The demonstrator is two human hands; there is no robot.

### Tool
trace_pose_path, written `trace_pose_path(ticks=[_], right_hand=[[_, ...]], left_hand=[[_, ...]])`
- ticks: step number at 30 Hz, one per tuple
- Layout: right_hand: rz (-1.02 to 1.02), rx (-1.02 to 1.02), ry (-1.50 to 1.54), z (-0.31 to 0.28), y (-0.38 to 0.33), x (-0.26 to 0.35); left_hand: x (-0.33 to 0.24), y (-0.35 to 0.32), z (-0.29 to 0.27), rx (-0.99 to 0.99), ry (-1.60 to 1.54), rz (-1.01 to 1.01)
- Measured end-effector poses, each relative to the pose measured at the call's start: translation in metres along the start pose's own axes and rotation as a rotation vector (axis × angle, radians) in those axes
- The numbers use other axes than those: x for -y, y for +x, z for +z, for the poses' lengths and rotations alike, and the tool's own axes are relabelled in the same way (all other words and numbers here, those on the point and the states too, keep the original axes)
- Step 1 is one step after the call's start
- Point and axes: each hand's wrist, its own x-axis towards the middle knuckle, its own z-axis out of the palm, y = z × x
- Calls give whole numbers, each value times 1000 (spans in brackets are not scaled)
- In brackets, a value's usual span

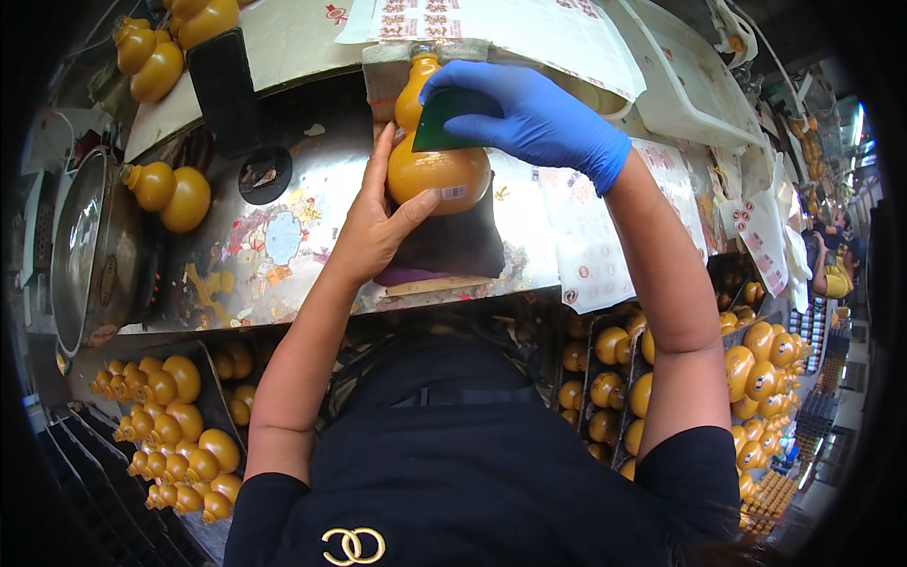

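Note:
A glossy amber gourd-shaped bottle (440,178) lies on a dark pad (453,248) at the middle of the bench, its neck pointing away from me. My left hand (375,223), bare, steadies its near left side, with the thumb beside a small white label (454,193). In a blue glove, my right hand (529,115) grips a dark green flat scraper (444,118). The scraper lies over the bottle's waist and upper bulb and hides part of them; whether its edge presses on the surface I cannot tell.
Printed sticker sheets (590,248) lie right of the pad, with more sheets (510,38) behind. A metal basin (87,250) stands far left, near another gourd bottle (170,196). A dark phone-like slab (223,90) stands at the back left. Racks of bottles (179,435) flank me.

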Motion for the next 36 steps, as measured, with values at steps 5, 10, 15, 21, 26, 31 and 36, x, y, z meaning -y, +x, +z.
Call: trace_pose_path(ticks=[5,10,15,21,26,31,36], right_hand=[[-64,96,66,-9,7,6],[73,48,-11,-2,11,-1],[172,-395,114,26,-15,5],[401,-604,429,64,-49,-4],[163,-955,129,85,-55,11],[-246,-634,-466,119,-75,25],[-168,-450,-374,128,-84,37]], left_hand=[[2,0,1,3,-5,2],[-4,1,3,-26,-26,-23],[-21,17,17,-190,-1,-28],[-11,22,18,-206,53,22],[-12,17,15,-133,-77,-14],[-11,19,12,-84,-205,-77],[-9,18,8,-94,-266,-124]])
